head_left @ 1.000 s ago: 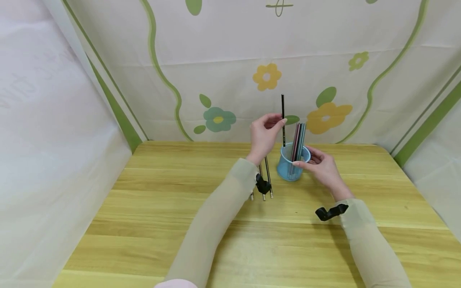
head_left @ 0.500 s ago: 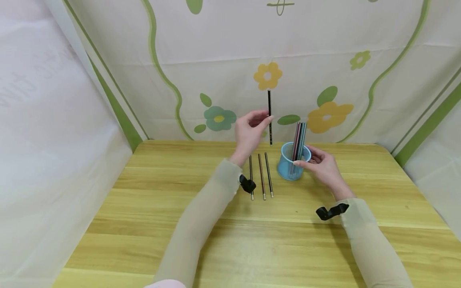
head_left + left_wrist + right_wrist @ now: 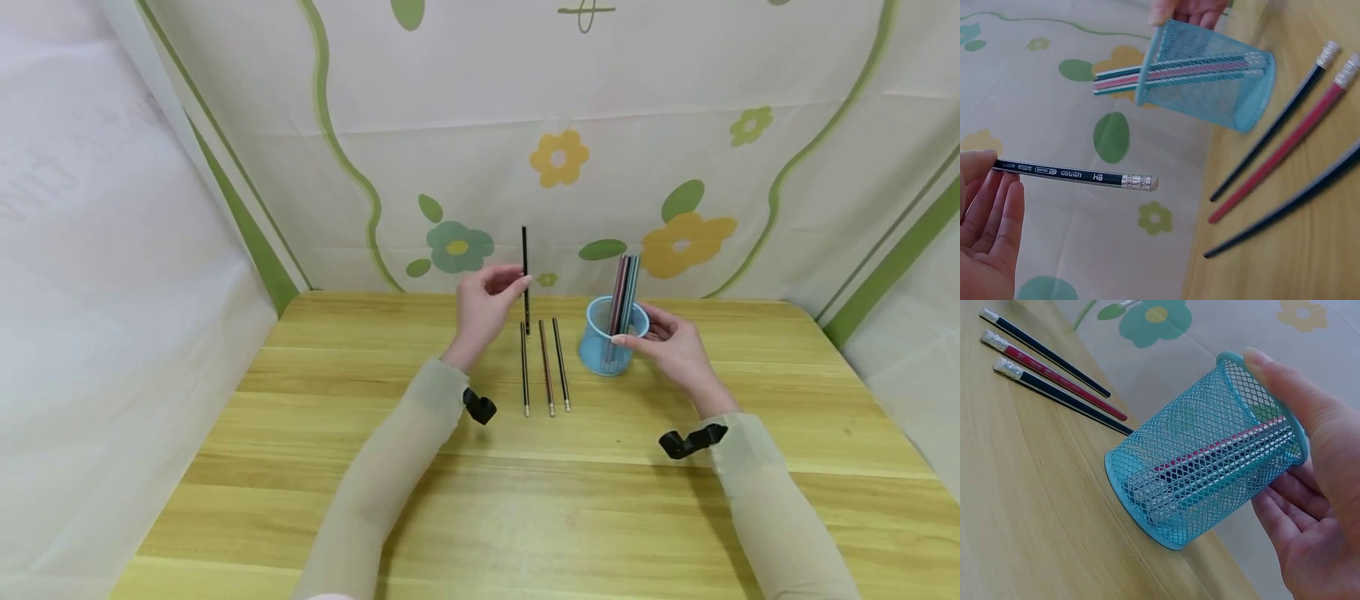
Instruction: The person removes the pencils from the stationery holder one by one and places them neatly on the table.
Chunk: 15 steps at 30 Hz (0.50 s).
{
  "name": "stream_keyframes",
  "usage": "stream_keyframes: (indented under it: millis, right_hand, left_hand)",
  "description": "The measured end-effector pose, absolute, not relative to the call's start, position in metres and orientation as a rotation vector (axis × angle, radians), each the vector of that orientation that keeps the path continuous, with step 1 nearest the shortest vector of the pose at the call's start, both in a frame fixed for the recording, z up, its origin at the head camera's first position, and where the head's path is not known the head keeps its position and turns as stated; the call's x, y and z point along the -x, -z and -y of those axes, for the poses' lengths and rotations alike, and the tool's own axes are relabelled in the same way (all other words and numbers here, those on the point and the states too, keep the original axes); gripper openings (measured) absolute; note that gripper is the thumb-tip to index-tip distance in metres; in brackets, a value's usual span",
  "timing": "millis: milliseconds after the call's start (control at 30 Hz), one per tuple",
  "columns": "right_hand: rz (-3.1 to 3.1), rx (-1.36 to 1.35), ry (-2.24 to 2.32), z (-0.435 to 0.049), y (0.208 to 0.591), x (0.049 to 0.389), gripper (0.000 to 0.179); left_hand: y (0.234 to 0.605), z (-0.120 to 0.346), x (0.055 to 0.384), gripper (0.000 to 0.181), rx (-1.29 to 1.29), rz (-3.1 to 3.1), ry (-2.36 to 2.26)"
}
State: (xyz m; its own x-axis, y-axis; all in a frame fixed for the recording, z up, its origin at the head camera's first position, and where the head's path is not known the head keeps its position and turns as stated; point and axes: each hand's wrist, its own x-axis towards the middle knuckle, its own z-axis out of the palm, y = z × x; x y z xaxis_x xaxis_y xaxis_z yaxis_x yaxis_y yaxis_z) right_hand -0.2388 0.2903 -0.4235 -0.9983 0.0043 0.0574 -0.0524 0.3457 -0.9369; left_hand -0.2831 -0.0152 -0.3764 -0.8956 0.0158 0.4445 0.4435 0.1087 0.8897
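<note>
Left hand pinches the black pencil upright, right hand grips the mesh cup; we should steady the cup, carry the eraser clear of the three pencils.

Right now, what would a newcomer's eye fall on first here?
Probably the blue mesh cup, upright on the wooden table in the right hand's grip, with a pencil bundle inside. Next, the black pencil the left hand holds upright. Three loose pencils lie left of the cup.
</note>
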Motion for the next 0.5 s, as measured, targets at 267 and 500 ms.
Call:
stream_keyframes:
  millis: [267,500]
  right_hand:
    - [2.541,-0.052,-1.754,-0.292,0.425,0.238,0.083]
    - [2.540,-0.055,-1.754,-0.292,0.423,0.237,0.083]
  left_hand:
    - [0.402,0.030,0.277,0.022,0.384,2.186,1.880]
    - [0.418,0.042,0.271,0.026,0.297,2.331,2.001]
